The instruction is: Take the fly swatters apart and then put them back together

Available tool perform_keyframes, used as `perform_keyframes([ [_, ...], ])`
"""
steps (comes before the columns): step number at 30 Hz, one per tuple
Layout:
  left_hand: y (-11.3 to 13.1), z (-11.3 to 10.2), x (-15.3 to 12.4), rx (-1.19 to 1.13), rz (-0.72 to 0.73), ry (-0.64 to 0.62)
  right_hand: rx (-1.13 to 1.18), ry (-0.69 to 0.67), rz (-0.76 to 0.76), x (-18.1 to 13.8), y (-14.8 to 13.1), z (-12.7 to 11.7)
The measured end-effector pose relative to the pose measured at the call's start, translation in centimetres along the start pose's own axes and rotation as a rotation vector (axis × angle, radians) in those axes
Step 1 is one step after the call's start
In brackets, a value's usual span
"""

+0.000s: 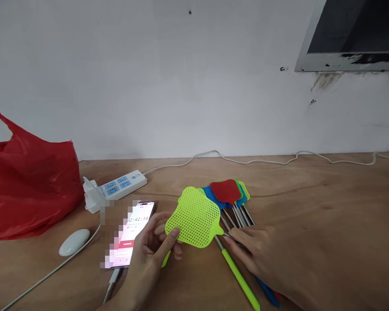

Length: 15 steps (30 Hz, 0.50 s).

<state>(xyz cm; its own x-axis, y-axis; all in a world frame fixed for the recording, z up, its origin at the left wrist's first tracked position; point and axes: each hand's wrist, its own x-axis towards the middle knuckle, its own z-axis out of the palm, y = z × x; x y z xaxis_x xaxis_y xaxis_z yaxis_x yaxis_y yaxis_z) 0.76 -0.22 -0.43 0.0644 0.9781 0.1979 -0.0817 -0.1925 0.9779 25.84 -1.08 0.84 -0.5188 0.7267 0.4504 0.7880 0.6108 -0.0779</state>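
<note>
The left hand [153, 244] pinches the outer edge of a lime-green, perforated plastic fly-swatter head [194, 218] between the two hands, while the right hand [254, 248] grips its thin metal rod [234, 238]. Light thumb pressure and support close to the neck should keep the flexible mesh from bending. Beyond the left hand, leftward, stands a crinkled red plastic carrier bag [35, 185], its contents hidden.

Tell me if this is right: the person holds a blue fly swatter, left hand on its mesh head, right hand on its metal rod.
The colour is wrong: the head view shows that the held fly swatter is yellow-green. The left hand is on its mesh head and the right hand on its metal rod, as you say.
</note>
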Motion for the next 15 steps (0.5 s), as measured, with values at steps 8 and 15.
perform_keyframes([
  [8,1.5,-1.7,2.5,-0.116,-0.061,0.089,0.176,0.094,0.154,-1.0,1.5,1.3],
  [15,1.0,-1.2,2.4,0.100,-0.180,-0.193,0.637,0.121,0.425,-0.3,2.3,0.3],
])
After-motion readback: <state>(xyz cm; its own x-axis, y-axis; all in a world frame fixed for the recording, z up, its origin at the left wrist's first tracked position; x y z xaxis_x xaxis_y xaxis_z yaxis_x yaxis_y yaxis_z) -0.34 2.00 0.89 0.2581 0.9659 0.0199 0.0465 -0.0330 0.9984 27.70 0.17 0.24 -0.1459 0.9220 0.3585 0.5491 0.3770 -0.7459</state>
